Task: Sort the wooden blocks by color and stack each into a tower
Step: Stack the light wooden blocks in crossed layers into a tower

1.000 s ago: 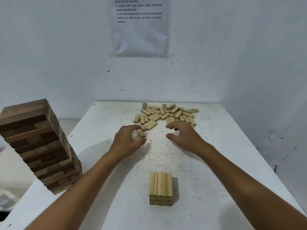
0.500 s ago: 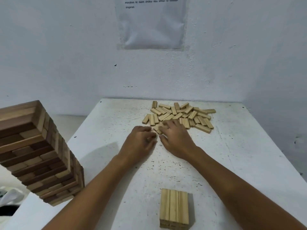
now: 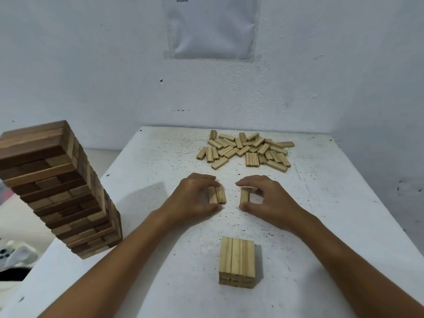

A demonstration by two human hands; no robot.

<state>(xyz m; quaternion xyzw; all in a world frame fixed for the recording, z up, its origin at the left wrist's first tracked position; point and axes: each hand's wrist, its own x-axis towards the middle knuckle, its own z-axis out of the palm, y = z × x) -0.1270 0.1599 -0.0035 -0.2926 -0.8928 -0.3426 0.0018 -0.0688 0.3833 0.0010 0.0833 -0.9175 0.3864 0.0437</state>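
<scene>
On the white table (image 3: 321, 203), both of my hands are down on the surface near the middle, a small gap between them. My left hand (image 3: 192, 198) has its fingers curled over two pale blocks (image 3: 217, 195) lying side by side, thumb at their near ends and fingertips at the far ends, so it holds that pair pinched lengthwise against the tabletop. My right hand (image 3: 268, 198) pinches a single pale block (image 3: 244, 196) the same way, forefinger on its far end and thumb on its near end; the block lies flat and points away from me. The pair and the single block are close but not touching.

Behind the hands, toward the wall, the loose pile of pale blocks (image 3: 245, 150) lies scattered in a rough heap, most of them flat, several overlapping. Nearer to me than the hands stands the short pale stack (image 3: 236, 260), three blocks wide on top, with a few layers beneath; I cannot count them surely. At the left edge of the table rises the tall dark tower (image 3: 57, 187), made of brown blocks in mixed shades, which looks tilted in this wide view.

On the wall above the table hangs a sheet in a plastic sleeve (image 3: 211, 28); its print is too small to read
</scene>
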